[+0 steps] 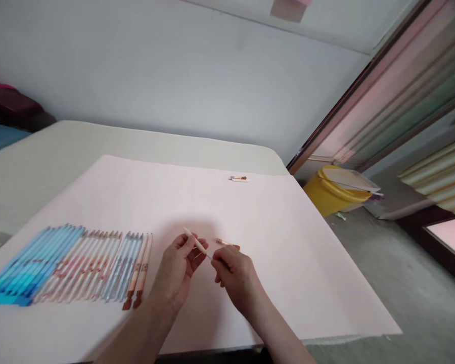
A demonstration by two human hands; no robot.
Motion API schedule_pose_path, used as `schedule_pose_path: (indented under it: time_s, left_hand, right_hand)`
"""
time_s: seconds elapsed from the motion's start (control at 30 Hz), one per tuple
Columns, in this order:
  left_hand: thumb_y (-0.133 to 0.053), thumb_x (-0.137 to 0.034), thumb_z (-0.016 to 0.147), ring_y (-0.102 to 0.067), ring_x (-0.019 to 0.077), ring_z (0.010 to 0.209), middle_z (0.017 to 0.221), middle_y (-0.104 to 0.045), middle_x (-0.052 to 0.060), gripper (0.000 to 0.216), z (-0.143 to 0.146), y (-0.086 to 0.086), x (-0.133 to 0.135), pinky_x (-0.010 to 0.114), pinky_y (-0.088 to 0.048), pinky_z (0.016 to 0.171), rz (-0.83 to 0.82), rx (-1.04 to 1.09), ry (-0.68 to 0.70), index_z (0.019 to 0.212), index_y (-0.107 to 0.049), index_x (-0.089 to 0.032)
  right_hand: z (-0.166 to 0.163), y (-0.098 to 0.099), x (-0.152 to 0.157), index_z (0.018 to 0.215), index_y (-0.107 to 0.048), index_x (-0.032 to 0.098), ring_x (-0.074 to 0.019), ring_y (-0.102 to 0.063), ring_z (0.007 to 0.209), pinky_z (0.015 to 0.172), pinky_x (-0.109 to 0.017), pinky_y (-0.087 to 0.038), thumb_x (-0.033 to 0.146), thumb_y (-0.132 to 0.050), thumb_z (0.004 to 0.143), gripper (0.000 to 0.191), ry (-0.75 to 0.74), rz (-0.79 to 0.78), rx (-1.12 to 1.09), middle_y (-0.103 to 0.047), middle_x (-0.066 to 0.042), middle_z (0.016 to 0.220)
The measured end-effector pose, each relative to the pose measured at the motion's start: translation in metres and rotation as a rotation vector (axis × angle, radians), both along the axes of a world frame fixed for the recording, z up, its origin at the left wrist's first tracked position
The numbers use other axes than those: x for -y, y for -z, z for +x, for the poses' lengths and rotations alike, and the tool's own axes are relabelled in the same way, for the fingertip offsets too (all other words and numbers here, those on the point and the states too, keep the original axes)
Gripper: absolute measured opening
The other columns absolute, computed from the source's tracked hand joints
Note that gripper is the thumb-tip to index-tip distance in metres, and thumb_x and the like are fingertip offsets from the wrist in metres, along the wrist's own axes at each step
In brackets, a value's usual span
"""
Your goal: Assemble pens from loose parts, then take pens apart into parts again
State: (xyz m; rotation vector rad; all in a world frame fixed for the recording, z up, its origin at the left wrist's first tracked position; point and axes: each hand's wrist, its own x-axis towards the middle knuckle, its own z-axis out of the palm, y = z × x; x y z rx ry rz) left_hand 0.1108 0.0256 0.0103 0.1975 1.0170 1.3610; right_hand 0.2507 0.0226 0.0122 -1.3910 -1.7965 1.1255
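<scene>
Left hand (180, 265) pinches 1 barrel (197, 243), right hand (233, 273) 1 thin rod (209, 257) at its end. 1 brown-ended part (227, 243) just past right hand. Left of left hand: 2 brown pens (144, 268), 4 pale-blue pens (127, 258), pink pens (85, 263), blue pens (34, 258) (last two uncountable). Far ahead: 2 small bits (238, 178).

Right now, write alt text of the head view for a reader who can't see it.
A person's left-hand grip holds a slim cream tube over a pale pink sheet while the right-hand grip pinches a thin piece at its end. Blue, whitish and brown-ended pens lie in a row to the left.
</scene>
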Motion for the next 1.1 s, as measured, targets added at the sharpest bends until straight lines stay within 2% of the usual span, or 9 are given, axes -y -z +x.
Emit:
schedule_pose_path:
  time_s: [0.1, 0.23, 0.43, 0.53, 0.67, 0.8, 0.9, 0.97, 1.1]
  left_hand:
    - [-0.059, -0.018, 0.078, -0.063, 0.0169, 0.083, 0.082, -0.063, 0.007, 0.006, 0.004, 0.003, 0.003, 0.029, -0.052, 0.072, -0.009, 0.008, 0.024, 0.082, -0.058, -0.014]
    - [-0.059, -0.021, 0.079, -0.063, 0.0169, 0.08, 0.083, -0.064, 0.008, 0.008, 0.004, 0.003, 0.005, 0.028, -0.052, 0.069, -0.024, 0.002, 0.041, 0.084, -0.056, -0.015]
    - [-0.059, -0.017, 0.078, -0.064, 0.0183, 0.081, 0.083, -0.064, 0.008, 0.007, -0.002, 0.002, 0.002, 0.031, -0.052, 0.072, -0.024, -0.022, -0.054, 0.082, -0.055, -0.015]
    - [-0.059, -0.016, 0.078, -0.065, 0.018, 0.081, 0.082, -0.065, 0.008, 0.005, -0.006, 0.0, -0.002, 0.031, -0.052, 0.073, -0.001, -0.044, -0.109, 0.081, -0.055, -0.015]
    - [-0.06, -0.019, 0.077, -0.065, 0.0184, 0.082, 0.081, -0.065, 0.007, 0.008, -0.009, -0.005, -0.004, 0.031, -0.052, 0.074, 0.025, -0.051, -0.104, 0.081, -0.055, -0.015]
    - [-0.062, -0.022, 0.076, -0.064, 0.0184, 0.082, 0.081, -0.065, 0.007, 0.011, -0.006, -0.009, -0.002, 0.031, -0.052, 0.074, 0.041, -0.038, -0.065, 0.079, -0.054, -0.015]
    - [-0.062, -0.024, 0.076, -0.065, 0.0189, 0.083, 0.081, -0.065, 0.008, 0.012, -0.004, -0.008, -0.001, 0.031, -0.052, 0.074, 0.032, -0.034, -0.015, 0.078, -0.054, -0.015]
    - [-0.062, -0.021, 0.076, -0.065, 0.0186, 0.083, 0.08, -0.065, 0.007, 0.011, -0.005, -0.007, -0.003, 0.03, -0.052, 0.074, 0.018, -0.034, -0.048, 0.076, -0.054, -0.015]
    - [-0.061, -0.015, 0.075, -0.065, 0.0169, 0.082, 0.078, -0.065, 0.006, 0.009, -0.011, -0.007, -0.007, 0.029, -0.052, 0.073, 0.012, -0.054, -0.17, 0.075, -0.052, -0.015]
  right_hand:
    - [-0.003, 0.003, 0.0, 0.066, -0.049, 0.019, -0.0061, -0.049, 0.045, 0.046, -0.017, -0.041, 0.012, -0.044, 0.08, 0.017, 0.069, -0.098, -0.093, -0.05, 0.004, 0.061]
    - [-0.004, 0.004, 0.0, 0.065, -0.048, 0.019, -0.0076, -0.05, 0.043, 0.043, -0.017, -0.041, 0.013, -0.045, 0.078, 0.015, 0.061, -0.181, -0.116, -0.048, 0.005, 0.053]
    - [-0.001, 0.0, -0.001, 0.066, -0.05, 0.019, -0.0083, -0.051, 0.042, 0.041, -0.017, -0.041, 0.012, -0.045, 0.076, 0.013, 0.003, -0.216, -0.094, -0.049, 0.005, 0.051]
    - [-0.001, 0.0, -0.001, 0.068, -0.051, 0.019, -0.0088, -0.052, 0.043, 0.042, -0.018, -0.042, 0.014, -0.047, 0.076, 0.01, 0.041, -0.207, -0.083, -0.05, 0.005, 0.052]
    - [-0.001, 0.0, 0.001, 0.077, -0.057, 0.019, -0.0087, -0.055, 0.048, 0.046, -0.018, -0.043, 0.017, -0.049, 0.078, 0.009, 0.038, -0.151, -0.058, -0.054, 0.003, 0.061]
    - [-0.003, -0.003, 0.003, 0.08, -0.06, 0.019, -0.0094, -0.056, 0.05, 0.049, -0.019, -0.044, 0.02, -0.05, 0.079, 0.011, -0.011, -0.22, -0.105, -0.054, 0.004, 0.059]
    - [-0.005, -0.003, 0.004, 0.068, -0.056, 0.018, -0.0076, -0.051, 0.041, 0.041, -0.018, -0.04, 0.027, -0.048, 0.082, 0.019, 0.036, -0.251, -0.113, -0.054, 0.003, 0.059]
    - [-0.005, -0.004, 0.004, 0.061, -0.052, 0.017, -0.0068, -0.048, 0.037, 0.037, -0.018, -0.037, 0.027, -0.046, 0.083, 0.025, 0.058, -0.253, -0.097, -0.052, 0.003, 0.056]
    - [-0.004, -0.007, 0.006, 0.063, -0.052, 0.018, -0.0079, -0.05, 0.038, 0.038, -0.018, -0.038, 0.025, -0.047, 0.082, 0.021, 0.059, -0.22, -0.079, -0.052, 0.003, 0.055]
